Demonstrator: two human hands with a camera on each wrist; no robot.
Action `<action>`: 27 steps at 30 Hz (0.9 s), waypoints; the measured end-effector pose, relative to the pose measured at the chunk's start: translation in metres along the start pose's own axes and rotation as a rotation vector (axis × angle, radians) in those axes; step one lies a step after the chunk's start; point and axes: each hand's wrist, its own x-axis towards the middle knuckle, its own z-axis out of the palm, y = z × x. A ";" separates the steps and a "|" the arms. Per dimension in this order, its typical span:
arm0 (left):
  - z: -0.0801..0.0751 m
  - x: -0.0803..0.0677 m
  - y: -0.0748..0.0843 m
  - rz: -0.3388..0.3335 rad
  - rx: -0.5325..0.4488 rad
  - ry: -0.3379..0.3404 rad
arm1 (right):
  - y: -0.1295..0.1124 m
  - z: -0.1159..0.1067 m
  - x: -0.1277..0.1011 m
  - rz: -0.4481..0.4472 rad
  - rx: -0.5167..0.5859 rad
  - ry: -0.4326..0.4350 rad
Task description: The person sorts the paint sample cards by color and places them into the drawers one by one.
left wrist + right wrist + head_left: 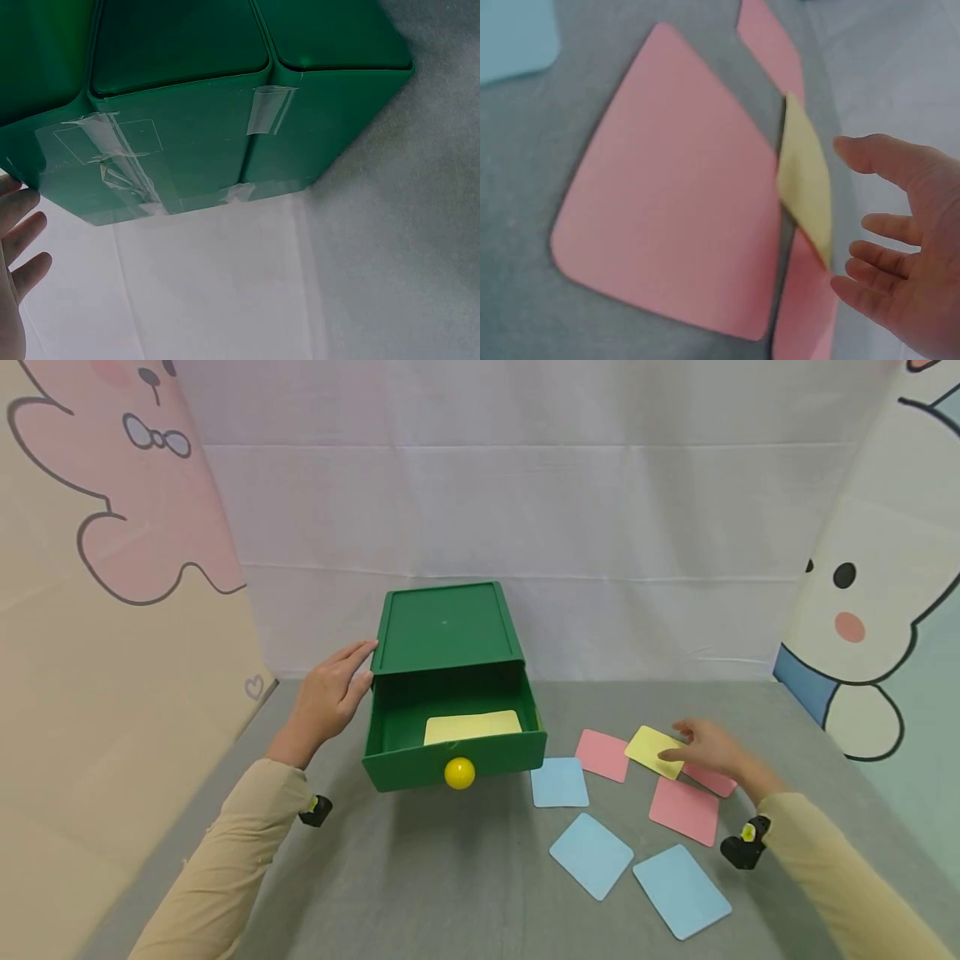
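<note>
Right hand (708,749) is on the yellow card (654,750), fingers loosely spread, fingertips (849,147) at the card's far edge. In the wrist view the card looks tilted up off the cloth; no firm pinch visible yet. It lies on the grey table (450,877), partly overlapping a pink card (711,780), with another pink card (683,811) just beside it.

Judgement: thin, light, semi-stiff sheet with rounded corners, probably slick. Lying flat it's hard to get under. Best hold is thumb and fingers across the raised edge, or slide it to where an edge lifts. No fragility concern; it may flex.

Left hand (328,697) has straight fingers flat against the side of the green box (444,628). Its drawer (453,758) is pulled out, with another yellow card (472,726) lying inside.
</note>
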 end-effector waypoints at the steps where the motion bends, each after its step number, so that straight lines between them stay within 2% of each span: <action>1: 0.000 0.000 0.000 -0.001 0.001 0.000 | 0.003 0.002 0.000 0.005 -0.008 0.007; 9: 0.000 -0.001 0.001 0.003 -0.009 0.006 | 0.013 0.013 0.001 0.008 -0.100 0.031; 16: 0.000 0.000 0.001 -0.001 -0.005 0.003 | 0.010 0.014 0.002 0.044 -0.082 0.010; 21: 0.000 0.000 0.001 0.002 -0.007 -0.001 | 0.011 0.012 0.006 0.059 -0.016 0.009; 27: -0.001 0.000 0.002 0.003 -0.007 -0.001 | 0.014 0.003 0.004 0.000 0.116 0.029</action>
